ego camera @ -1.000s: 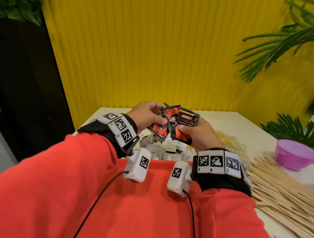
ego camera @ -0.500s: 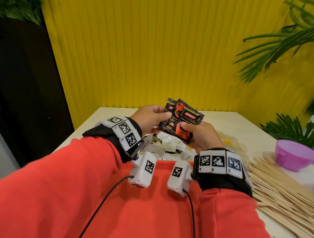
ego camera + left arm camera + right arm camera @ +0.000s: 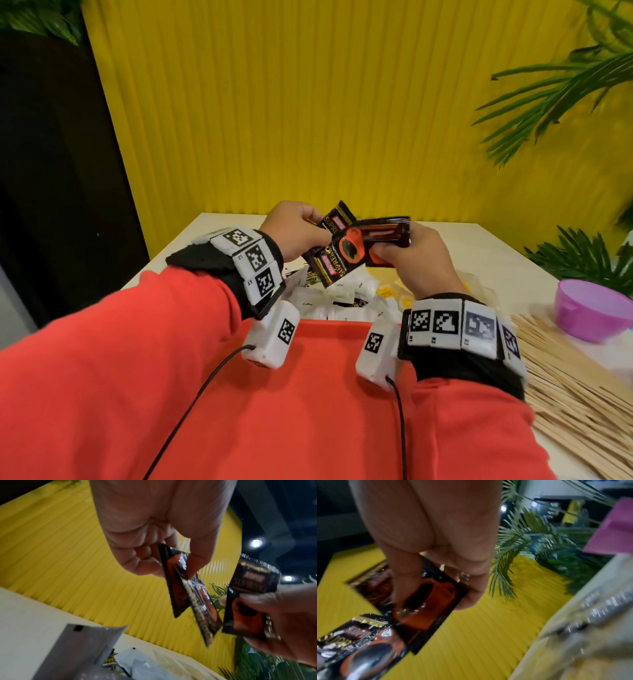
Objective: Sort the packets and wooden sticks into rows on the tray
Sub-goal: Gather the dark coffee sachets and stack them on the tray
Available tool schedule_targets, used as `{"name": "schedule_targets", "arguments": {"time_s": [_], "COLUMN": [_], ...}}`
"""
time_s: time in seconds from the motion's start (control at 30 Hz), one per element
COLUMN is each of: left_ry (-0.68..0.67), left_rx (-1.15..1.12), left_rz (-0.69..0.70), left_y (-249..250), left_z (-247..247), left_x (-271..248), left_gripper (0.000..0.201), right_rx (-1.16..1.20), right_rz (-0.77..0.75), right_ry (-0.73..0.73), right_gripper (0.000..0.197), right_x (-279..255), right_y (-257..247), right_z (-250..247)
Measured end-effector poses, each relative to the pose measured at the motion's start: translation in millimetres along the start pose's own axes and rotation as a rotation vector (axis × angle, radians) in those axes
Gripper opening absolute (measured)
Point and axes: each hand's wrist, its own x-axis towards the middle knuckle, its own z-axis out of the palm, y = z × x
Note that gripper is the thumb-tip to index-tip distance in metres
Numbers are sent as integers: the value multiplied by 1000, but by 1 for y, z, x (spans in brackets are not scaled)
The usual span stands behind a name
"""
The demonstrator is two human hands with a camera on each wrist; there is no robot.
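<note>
Both hands are raised above the table, each holding black-and-orange coffee packets. My left hand (image 3: pixel 301 229) pinches two of these packets (image 3: pixel 188 591) between thumb and fingers. One more packet (image 3: pixel 370 240) is pinched by my right hand (image 3: pixel 407 253), thumb on its orange cup picture (image 3: pixel 426 601). The packets overlap in the head view. Below them a pile of white and yellow packets (image 3: pixel 342 298) lies on the table beyond the red tray (image 3: pixel 329 342). Wooden sticks (image 3: pixel 565 377) lie in a heap to the tray's right.
A purple bowl (image 3: pixel 596 308) stands at the table's right edge behind the sticks. A yellow ribbed wall closes off the far side of the table (image 3: pixel 479 246). Palm leaves (image 3: pixel 582 257) hang near the right side. My red sleeves cover much of the tray.
Both hands have risen a little with the dark packets. The right hand has turned its packet to lie sideways across the ones in the left hand.
</note>
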Motion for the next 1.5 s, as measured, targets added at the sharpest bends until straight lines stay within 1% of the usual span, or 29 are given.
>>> {"name": "schedule_targets", "arguments": {"time_s": [0.07, 0.1, 0.13, 0.17, 0.23, 0.33, 0.4, 0.53, 0.6, 0.67, 0.8, 0.87, 0.9, 0.93, 0.97, 1.03, 1.07, 1.13, 1.17, 1.23, 1.3, 1.33, 1.43, 1.5], "left_ry": [-61, -97, -126, -137, -110, -27, -2, -55, -103, -140, -168, -183, -185, -176, -168, -176, -183, -207, -237, -331, -404, -420, -389, -365], "left_rx": [73, 64, 28, -25, -130, -216, -260, -389, -438, -423, -407, -410, -389, -320, -205, 71, 175, 294, 359, 490, 548, 568, 680, 738], "left_rz": [14, 18, 20, 24, 21, -10, -42, -109, -108, -94, -68, -90, -108, -123, -139, -189, -228, -325, -372, -447, -519, -539, -522, -514], "left_y": [2, 2, 3, 4, 4, 2, -2, -6, -5, -2, 5, 8, 9, 9, 7, 1, -1, -6, -7, -8, -9, -10, -19, -22], "left_z": [1, 2, 3, 4, 5, 2, 0, 2, 5, 7, 9, 10, 10, 11, 10, 8, 6, 1, 0, 0, 1, 2, 0, -2], "left_x": [-1, -2, -2, -2, -3, -2, -2, -6, -8, -9, -9, -10, -10, -10, -10, -9, -10, -11, -12, -10, -9, -7, -1, 0], "left_gripper": [17, 18, 19, 20, 20, 21, 18, 13, 11, 13, 17, 12, 9, 6, 13, 43, 55, 64, 64, 57, 51, 50, 47, 50], "right_rx": [-187, -244, -255, -228, -152, -11, 134, 400, 463, 454, 287, 272, 277, 274, 264, 261, 268, 296, 320, 347, 341, 340, 339, 339], "right_rz": [-102, -125, -116, -88, -33, 38, 80, 135, 167, 191, 189, 167, 165, 170, 178, 204, 221, 255, 268, 282, 291, 295, 307, 323], "right_ry": [-95, -131, -158, -173, -163, -101, -27, 95, 119, 79, -118, -134, -128, -113, -93, -49, -25, 18, 29, 28, 30, 34, 51, 59], "right_gripper": [24, 23, 21, 18, 17, 20, 22, 34, 35, 32, 23, 25, 26, 27, 27, 26, 26, 27, 27, 28, 27, 26, 23, 22], "right_x": [-1, -1, -1, -1, -1, 1, 2, 6, 7, 7, 4, 3, 2, 2, 2, 3, 4, 5, 5, 5, 5, 4, 5, 5], "right_y": [-7, -9, -9, -8, -6, 2, 5, 8, 7, 7, 3, 3, 3, 3, 4, 8, 9, 11, 11, 9, 8, 7, 8, 8], "right_z": [1, 3, 6, 7, 8, 6, 4, 6, 9, 12, 16, 17, 18, 18, 17, 15, 14, 11, 10, 9, 10, 10, 10, 9]}}
